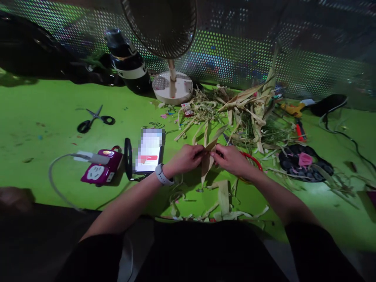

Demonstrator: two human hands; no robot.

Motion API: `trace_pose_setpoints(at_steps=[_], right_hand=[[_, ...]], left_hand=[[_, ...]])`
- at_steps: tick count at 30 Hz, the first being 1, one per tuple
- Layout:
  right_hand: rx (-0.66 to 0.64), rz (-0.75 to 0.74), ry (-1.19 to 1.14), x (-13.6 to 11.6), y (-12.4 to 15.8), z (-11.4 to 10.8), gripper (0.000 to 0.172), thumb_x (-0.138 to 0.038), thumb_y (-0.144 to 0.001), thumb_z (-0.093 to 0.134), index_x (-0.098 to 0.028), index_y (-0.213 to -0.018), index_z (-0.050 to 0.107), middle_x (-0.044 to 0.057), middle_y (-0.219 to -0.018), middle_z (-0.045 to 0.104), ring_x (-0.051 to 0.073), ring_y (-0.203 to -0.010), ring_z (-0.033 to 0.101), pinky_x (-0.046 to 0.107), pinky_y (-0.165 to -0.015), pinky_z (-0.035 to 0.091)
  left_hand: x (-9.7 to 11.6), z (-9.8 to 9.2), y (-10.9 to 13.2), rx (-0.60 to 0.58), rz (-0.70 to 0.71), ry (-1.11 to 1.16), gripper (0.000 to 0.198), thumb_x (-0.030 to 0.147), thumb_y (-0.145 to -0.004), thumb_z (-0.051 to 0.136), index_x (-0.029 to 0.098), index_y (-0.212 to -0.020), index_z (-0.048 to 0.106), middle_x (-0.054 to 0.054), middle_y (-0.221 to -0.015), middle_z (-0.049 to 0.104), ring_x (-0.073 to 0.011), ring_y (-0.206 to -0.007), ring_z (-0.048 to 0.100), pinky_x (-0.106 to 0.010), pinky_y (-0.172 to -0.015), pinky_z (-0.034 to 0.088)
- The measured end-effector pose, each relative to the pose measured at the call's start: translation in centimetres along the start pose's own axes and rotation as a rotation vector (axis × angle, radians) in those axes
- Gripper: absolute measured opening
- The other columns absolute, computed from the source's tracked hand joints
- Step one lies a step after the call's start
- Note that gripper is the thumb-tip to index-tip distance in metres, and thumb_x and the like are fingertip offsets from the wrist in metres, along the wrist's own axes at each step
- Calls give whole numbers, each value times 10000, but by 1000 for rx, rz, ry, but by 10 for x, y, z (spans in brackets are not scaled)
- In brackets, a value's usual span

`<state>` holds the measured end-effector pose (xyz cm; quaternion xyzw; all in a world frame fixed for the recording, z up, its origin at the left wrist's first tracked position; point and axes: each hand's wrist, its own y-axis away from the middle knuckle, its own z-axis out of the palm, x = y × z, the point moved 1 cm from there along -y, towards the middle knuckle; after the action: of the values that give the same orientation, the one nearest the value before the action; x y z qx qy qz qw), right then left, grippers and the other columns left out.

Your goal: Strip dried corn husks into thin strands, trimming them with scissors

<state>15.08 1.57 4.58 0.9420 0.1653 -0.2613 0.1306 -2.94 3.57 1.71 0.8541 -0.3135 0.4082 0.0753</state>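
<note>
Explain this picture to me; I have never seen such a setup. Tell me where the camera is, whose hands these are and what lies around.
There is no machine here: one camera sits on a person's head and looks down at their own two bare hands. The left hand and right hand both pinch one dried husk strip between them. On the green table lie scissors, a phone, a purple power strip, a fan's base and a husk pile.

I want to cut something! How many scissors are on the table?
1: black-handled metal scissors lie left on the green table, beyond the purple power strip. Others may hide under the dry leaf pile.
</note>
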Motion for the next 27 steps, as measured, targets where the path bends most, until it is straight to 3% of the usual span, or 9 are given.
trace_pose_setpoints(at_steps=[3,8,14,19,27], right_hand=[[-24,6,-13,1,-1,-4,213,-277,-924,452,-169,-817,601,35,-696,648,140,-600,541,245,-573,335],[-137,-106,-118,9,-1,-9,231,-271,-945,434,-181,-955,646,62,-964,697,171,-855,622,266,-751,429],[-210,-58,18,8,1,-8,252,-254,-946,435,-155,-827,633,86,-835,692,165,-710,604,268,-668,403],[-136,-20,128,-1,2,-2,222,-277,-948,423,-162,-875,599,75,-789,692,166,-647,581,267,-591,324],[-25,1,351,-8,5,14,236,-241,-956,350,-148,-963,567,113,-845,706,207,-695,617,302,-619,288]], left_hand=[[-1,-2,-1,-27,-22,55,224,248,-852,456,186,-637,450,36,-524,421,-93,-476,366,-235,-515,262],[-3,-2,-2,-184,-30,247,235,353,-883,479,171,-744,534,10,-640,546,-108,-561,494,-226,-542,352],[-2,0,-3,-224,0,183,205,295,-887,461,174,-732,517,12,-610,532,-108,-537,479,-229,-536,353],[-1,1,-2,-146,17,24,161,225,-854,476,181,-699,485,16,-582,496,-100,-500,421,-232,-518,297],[4,10,5,-55,-65,-196,115,171,-837,470,181,-730,509,-2,-539,481,-121,-457,380,-267,-492,221]])
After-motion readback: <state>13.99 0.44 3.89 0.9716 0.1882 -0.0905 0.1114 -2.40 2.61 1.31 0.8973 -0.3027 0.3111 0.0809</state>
